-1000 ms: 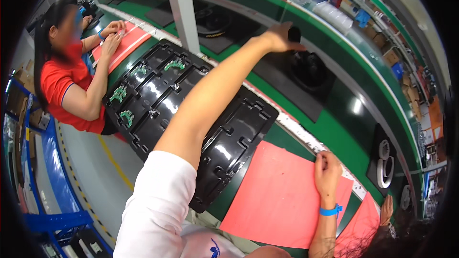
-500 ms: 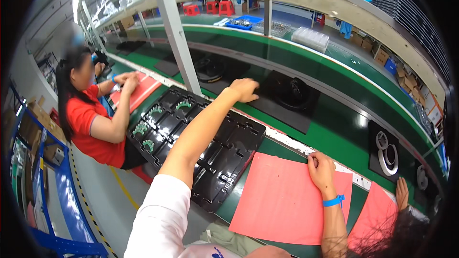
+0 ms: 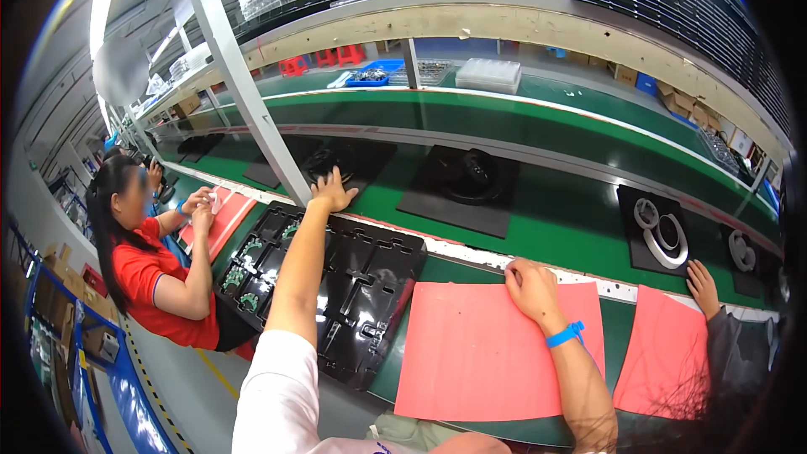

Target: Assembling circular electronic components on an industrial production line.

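My left hand (image 3: 334, 192) reaches over the green conveyor belt, fingers spread, at the near side of a black ring-shaped part (image 3: 329, 160). Whether the fingertips touch it I cannot tell. That part lies on a black mat (image 3: 377, 155). My right hand (image 3: 530, 287), with a blue band at the wrist, rests curled at the far edge of a pink mat (image 3: 471, 353), beside the white belt rail. Its fingers are bent under, hiding anything inside. Under my left forearm lies a black moulded tray (image 3: 357, 286) with several green curved circuit boards (image 3: 250, 302) at its left.
More mats on the belt carry a black ring part (image 3: 471, 178) and white ring parts (image 3: 670, 240). A grey post (image 3: 244, 76) rises left of my left hand. At left a co-worker in red (image 3: 164, 286) works; at right another person's hand (image 3: 703, 287) rests beside a second pink mat (image 3: 664, 353).
My left hand has moved left along the belt to the black ring part, and its fingers have spread. My right hand stays at the pink mat's edge. The view has shifted.
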Demonstrator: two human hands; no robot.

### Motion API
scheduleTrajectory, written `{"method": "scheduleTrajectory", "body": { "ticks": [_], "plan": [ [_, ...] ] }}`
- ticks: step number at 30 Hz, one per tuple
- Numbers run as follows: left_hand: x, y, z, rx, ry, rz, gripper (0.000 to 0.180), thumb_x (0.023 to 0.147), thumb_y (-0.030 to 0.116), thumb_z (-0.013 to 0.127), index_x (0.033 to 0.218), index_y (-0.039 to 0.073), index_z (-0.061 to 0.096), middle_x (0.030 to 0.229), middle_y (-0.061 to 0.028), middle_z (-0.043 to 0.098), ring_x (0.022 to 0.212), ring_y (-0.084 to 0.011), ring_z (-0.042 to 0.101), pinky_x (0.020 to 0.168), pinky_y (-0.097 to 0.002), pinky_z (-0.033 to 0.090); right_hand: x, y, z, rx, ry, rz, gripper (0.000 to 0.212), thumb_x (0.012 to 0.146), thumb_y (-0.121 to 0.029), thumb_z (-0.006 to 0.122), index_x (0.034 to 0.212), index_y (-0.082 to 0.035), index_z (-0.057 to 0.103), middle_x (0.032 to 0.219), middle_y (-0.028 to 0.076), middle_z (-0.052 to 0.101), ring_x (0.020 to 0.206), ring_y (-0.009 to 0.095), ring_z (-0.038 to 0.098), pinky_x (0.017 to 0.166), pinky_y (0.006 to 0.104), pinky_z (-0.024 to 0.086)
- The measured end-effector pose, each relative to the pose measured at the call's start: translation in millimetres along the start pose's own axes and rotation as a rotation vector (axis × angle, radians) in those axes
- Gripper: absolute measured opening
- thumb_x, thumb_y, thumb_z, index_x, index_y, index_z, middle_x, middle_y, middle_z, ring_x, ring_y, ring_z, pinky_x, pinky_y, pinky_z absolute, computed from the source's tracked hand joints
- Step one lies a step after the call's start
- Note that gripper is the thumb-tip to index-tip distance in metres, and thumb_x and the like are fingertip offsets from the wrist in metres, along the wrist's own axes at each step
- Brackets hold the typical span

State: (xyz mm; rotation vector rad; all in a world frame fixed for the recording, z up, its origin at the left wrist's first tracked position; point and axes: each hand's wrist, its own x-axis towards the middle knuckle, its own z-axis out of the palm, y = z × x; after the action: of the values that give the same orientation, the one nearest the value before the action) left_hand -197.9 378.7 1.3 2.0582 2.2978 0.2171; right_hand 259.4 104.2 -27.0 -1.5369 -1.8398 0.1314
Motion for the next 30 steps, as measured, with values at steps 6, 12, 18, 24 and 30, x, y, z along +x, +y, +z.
{"method": "scheduleTrajectory", "body": {
  "ticks": [6,12,18,24,30],
  "plan": [
    [7,0,3,-0.039,-0.015,0.019,0.057,0.088,0.025,0.077,0.143,0.015,0.064,0.151,-0.0151,0.059,0.145,-0.0399,0.050,0.120,-0.0629,0.037,-1,0,6,0.008,-0.002,-0.002,0.011,0.091,-0.015,0.068,0.089,-0.006,0.074,0.086,0.014,0.076,0.077,0.036,0.072,0.069,0.0488,0.056],
    [10,10,-5,-0.261,0.052,0.114,0.042,0.085,0.026,0.071,0.122,0.009,0.078,0.121,-0.0160,0.078,0.120,-0.0336,0.072,0.107,-0.0443,0.055,-7,8,5,0.030,0.062,-0.015,0.010,0.090,-0.015,0.070,0.090,-0.007,0.075,0.074,0.010,0.070,0.072,0.034,0.069,0.067,0.0483,0.053],
    [46,-21,-15,0.081,0.471,0.149,0.021,0.089,0.006,0.068,0.110,0.002,0.070,0.111,-0.0259,0.072,0.107,-0.0467,0.072,0.095,-0.0529,0.059,-1,-2,0,0.012,-0.024,0.006,0.010,0.092,-0.014,0.068,0.091,-0.005,0.073,0.095,0.014,0.077,0.083,0.037,0.073,0.071,0.0491,0.057],
    [65,-23,-12,0.271,0.352,0.223,0.014,0.092,0.001,0.064,0.103,0.003,0.073,0.104,-0.0239,0.075,0.101,-0.0432,0.075,0.086,-0.0515,0.063,0,-2,-5,0.026,-0.053,0.046,0.011,0.094,-0.013,0.067,0.090,-0.005,0.073,0.091,0.013,0.076,0.077,0.036,0.072,0.069,0.0482,0.056],
    [78,-27,-38,0.326,0.436,0.268,0.012,0.088,0.001,0.065,0.097,0.004,0.073,0.097,-0.0225,0.076,0.095,-0.0423,0.076,0.083,-0.0509,0.063,2,-2,0,0.052,-0.022,0.021,0.008,0.092,-0.013,0.070,0.092,-0.006,0.074,0.079,0.011,0.071,0.069,0.033,0.068,0.063,0.0457,0.052]
  ]
}}
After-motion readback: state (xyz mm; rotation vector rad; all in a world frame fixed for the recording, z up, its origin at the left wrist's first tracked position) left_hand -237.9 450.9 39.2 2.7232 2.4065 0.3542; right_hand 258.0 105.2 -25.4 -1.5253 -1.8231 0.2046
